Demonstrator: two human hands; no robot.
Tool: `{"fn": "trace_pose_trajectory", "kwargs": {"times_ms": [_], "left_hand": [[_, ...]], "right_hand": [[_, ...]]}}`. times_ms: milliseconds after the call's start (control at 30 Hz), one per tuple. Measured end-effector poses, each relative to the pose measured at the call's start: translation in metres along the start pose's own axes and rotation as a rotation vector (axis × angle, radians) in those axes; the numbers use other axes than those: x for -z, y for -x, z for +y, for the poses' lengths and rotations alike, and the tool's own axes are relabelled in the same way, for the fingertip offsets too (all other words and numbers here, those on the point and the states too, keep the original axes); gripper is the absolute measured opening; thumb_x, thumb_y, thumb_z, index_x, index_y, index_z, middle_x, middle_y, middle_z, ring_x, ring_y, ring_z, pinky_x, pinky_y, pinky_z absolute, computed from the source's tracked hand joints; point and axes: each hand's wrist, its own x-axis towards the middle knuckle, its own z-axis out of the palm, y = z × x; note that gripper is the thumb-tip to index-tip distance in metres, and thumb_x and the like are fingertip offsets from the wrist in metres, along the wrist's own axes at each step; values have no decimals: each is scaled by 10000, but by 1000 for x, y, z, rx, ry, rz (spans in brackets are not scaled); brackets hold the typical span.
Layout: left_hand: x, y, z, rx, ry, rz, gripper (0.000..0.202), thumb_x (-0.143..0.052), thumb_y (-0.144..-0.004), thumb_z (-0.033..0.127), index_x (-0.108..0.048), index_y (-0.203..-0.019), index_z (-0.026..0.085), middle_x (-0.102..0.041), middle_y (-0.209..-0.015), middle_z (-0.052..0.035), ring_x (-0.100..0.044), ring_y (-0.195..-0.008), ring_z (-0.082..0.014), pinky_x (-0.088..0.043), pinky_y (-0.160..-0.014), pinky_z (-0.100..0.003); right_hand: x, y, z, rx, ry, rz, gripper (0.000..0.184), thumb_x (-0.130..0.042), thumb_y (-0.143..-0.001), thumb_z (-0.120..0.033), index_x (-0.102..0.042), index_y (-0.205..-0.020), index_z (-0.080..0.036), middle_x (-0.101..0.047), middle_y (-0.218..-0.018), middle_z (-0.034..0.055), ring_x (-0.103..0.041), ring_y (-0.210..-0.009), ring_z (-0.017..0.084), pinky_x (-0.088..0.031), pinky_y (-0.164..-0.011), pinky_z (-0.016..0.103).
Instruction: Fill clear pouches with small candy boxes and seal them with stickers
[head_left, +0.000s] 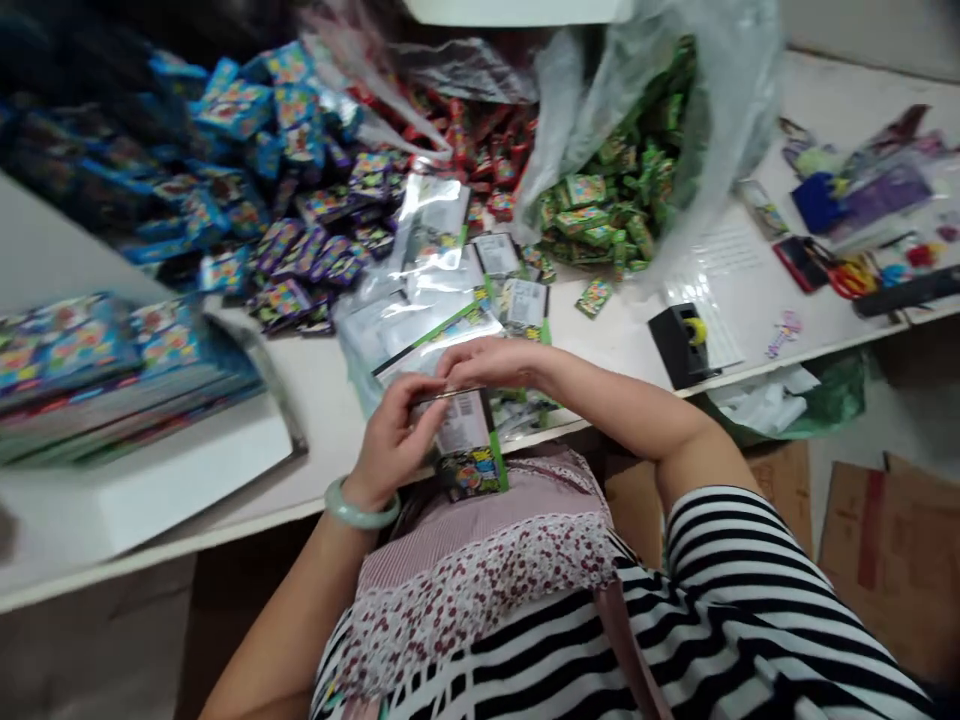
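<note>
Both my hands hold one clear plastic packet [465, 440] with a green edge and a colourful printed card at its lower end, just above the table's front edge. My left hand [394, 440], with a pale green bangle on its wrist, grips the packet's left side with fingers curled. My right hand [491, 362] pinches the packet's top edge from above. Right behind the hands lies a loose stack of similar clear packets [431, 300] with green borders.
The white table [315, 380] holds heaps of small sachets: blue and purple [292, 180] at the left, red [487, 140] in the middle, green [622, 190] in a clear bag. A black tape dispenser [682, 345] stands right. Scissors [851, 278] lie far right. Stacked packets [97, 370] sit left.
</note>
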Motion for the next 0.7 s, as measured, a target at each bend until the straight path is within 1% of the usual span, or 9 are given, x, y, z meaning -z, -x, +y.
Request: {"fn": "trace_pose_trajectory", "kwargs": {"times_ms": [67,100,200,267,333,400,500,633,700], "left_hand": [[9,0,-1,14,-28,-26,136,-606,-875,255,-638,-1004,225,-659,-962,-32,-627,-930,-187,-525,-855,-348],[16,1,-3,38,-41,29,130,-622,-854,255,-651,-978,226,-668,-954,-32,-630,-932,-198,-525,-869,-370],[36,0,-10,180,-23,440,183,-692,-728,229,-662,-908,236,-673,-932,-9,-634,-909,-213,-503,-964,-471],[45,-5,-12,240,90,689,248,-700,-615,198,-651,-855,234,-668,-914,4,-640,-898,-215,-474,-1025,-534],[48,-13,-13,255,208,790,283,-698,-531,171,-641,-802,224,-666,-894,6,-653,-899,-217,-457,-1059,-559],[47,-20,-13,247,261,811,292,-708,-500,149,-633,-773,220,-667,-886,10,-666,-916,-215,-453,-1078,-555],[44,-26,-20,269,305,810,277,-697,-540,143,-579,-774,231,-670,-913,31,-681,-975,-213,-451,-1084,-554],[47,-27,-40,394,325,778,308,-671,-577,140,-461,-785,227,-659,-879,34,-684,-925,-211,-509,-983,-551],[46,-25,-50,454,291,731,321,-660,-599,165,-424,-807,231,-636,-857,33,-669,-888,-201,-543,-894,-514]], "right_hand": [[21,6,15,-43,59,23,135,-639,-827,-113,-700,-920,-189,-753,-797,-35,-666,-729,121,-531,-676,234],[37,13,26,-65,101,98,174,-609,-856,-129,-692,-996,-193,-763,-899,-16,-676,-818,136,-541,-751,259],[94,41,66,-149,278,482,281,-516,-911,-139,-635,-1165,-144,-664,-1265,121,-573,-1194,248,-423,-1061,434],[128,60,97,-243,491,666,334,-571,-890,-154,-625,-1216,-106,-567,-1387,192,-469,-1321,326,-325,-1139,511],[149,73,126,-315,691,690,434,-665,-855,-215,-616,-1273,-108,-481,-1473,217,-393,-1382,378,-298,-1153,547],[155,80,148,-320,802,655,458,-673,-864,-261,-617,-1298,-128,-458,-1498,207,-379,-1395,378,-304,-1157,539],[149,81,165,-247,844,650,360,-607,-905,-251,-650,-1244,-139,-508,-1455,185,-408,-1379,329,-298,-1177,490],[142,75,171,-202,783,692,230,-610,-882,-216,-667,-1092,-143,-527,-1421,176,-426,-1365,287,-310,-1172,457],[143,70,169,-233,759,705,274,-677,-840,-275,-640,-1065,-123,-473,-1463,210,-380,-1405,303,-312,-1168,449]]}}
